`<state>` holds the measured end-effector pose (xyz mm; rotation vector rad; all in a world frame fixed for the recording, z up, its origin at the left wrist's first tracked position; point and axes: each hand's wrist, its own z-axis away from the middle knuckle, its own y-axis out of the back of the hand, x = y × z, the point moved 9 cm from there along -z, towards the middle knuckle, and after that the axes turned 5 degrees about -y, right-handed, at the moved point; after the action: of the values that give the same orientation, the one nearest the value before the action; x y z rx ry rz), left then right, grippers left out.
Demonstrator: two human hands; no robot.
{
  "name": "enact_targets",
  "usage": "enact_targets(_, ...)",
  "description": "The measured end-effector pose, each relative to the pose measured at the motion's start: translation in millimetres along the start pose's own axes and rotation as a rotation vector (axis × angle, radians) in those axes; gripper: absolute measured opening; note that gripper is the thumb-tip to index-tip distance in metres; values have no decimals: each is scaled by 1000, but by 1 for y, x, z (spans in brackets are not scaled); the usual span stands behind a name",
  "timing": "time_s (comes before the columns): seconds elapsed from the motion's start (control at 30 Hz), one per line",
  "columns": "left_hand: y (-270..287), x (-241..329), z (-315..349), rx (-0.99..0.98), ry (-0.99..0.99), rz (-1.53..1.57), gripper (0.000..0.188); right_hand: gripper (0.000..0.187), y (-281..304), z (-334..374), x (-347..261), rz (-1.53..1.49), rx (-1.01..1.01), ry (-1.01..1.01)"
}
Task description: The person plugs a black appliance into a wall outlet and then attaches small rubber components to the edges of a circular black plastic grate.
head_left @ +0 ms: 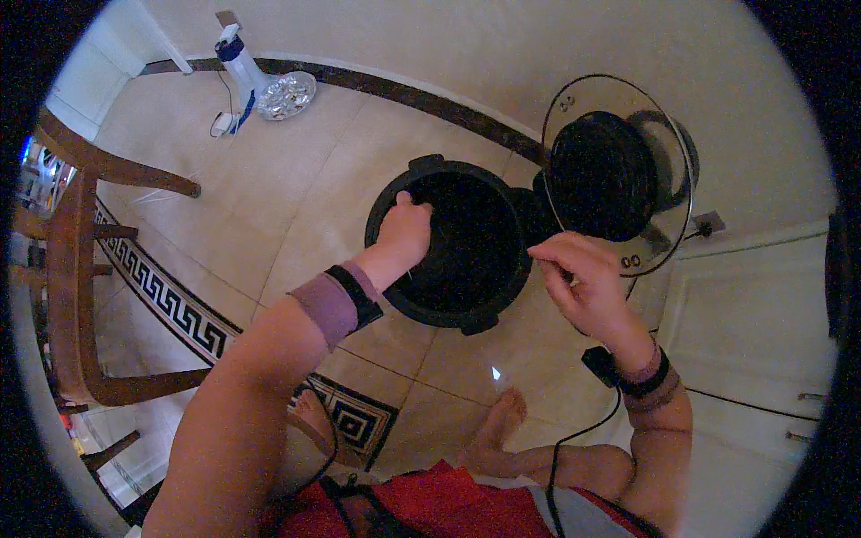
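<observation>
A round black cooker pot [511, 296] with stubby side handles stands on the tiled floor in front of me. Its lid [603, 175], a black disc inside a clear round rim, is raised at the right against the wall. My left hand [404, 231] reaches over the pot's left rim, its fingers curled closed inside; what they hold, if anything, is hidden. Beside the right rim, below the lid, my right hand [578, 273] is in the air with thumb and fingers drawn together. Nothing I can name shows in that pinch. The pot's dark inside is hard to make out.
A wooden chair [81, 269] stands at the left. By the far wall are a white and blue upright device [238, 63] with a cord and a foil-covered dish [287, 95]. White cabinets [753, 314] line the right. My bare feet [507, 411] are close to the pot.
</observation>
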<state>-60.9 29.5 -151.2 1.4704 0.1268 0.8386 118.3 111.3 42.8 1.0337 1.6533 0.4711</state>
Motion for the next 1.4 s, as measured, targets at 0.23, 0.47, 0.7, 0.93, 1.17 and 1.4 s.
enact_targets(0.23,19,-43,-6,57,-60,87,35,10,-29,-4,39,-25,-93,-234)
enact_targets(0.47,113,-35,-25,116,-187,371,42,31,-24,-4,84,-196,61,-464)
enact_targets(0.7,184,-8,-15,222,-260,411,39,67,-24,2,84,-703,155,-839)
enact_targets(0.93,198,-7,-14,253,-237,700,31,23,-23,-6,66,-1139,39,-803)
enact_targets(1.17,206,6,-7,233,-214,759,27,27,-1,-12,55,-1128,145,-775)
enact_targets(1.4,217,11,8,493,-340,428,32,42,-15,-8,33,-998,87,-679)
